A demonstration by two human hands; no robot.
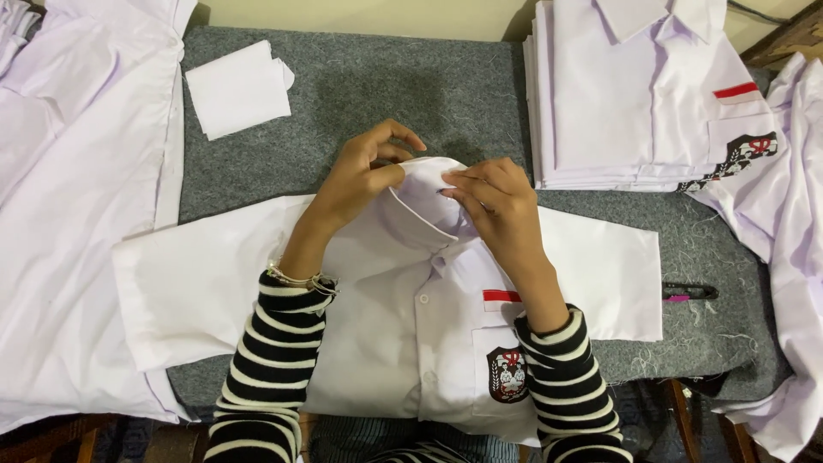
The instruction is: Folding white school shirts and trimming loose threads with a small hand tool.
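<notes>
Item one: the white short-sleeved shirt. We find it lying face up on the grey felt-covered worktop, centred just in front of the person, both sleeves spread out flat to either side and the front buttoned. A red-and-white strip sits above the chest pocket, and the pocket carries a dark shield-shaped badge.

Item two: the collar. We note it at the far end of the shirt, raised off the cloth and pinched between both hands.

Item three: the left hand. Its grip is closed on the collar's left side, thumb and fingertips pressing the fabric, the forefinger curled above. A thin bracelet circles the wrist, over a black-and-white striped sleeve.

Item four: the right hand. Its grip is likewise closed on the collar's right side, fingers bent down over the fold.

Item five: a stack of folded white shirts at the far right of the worktop, well apart from the hands, the top one showing the same badge and red strip.

Item six: loose white garments heaped along the left edge, and more draped at the right edge.

Item seven: a small folded white piece at the far left of the worktop.

Item eight: a dark small tool with a pink tip, just beside the right sleeve; we cannot tell its kind.
</notes>
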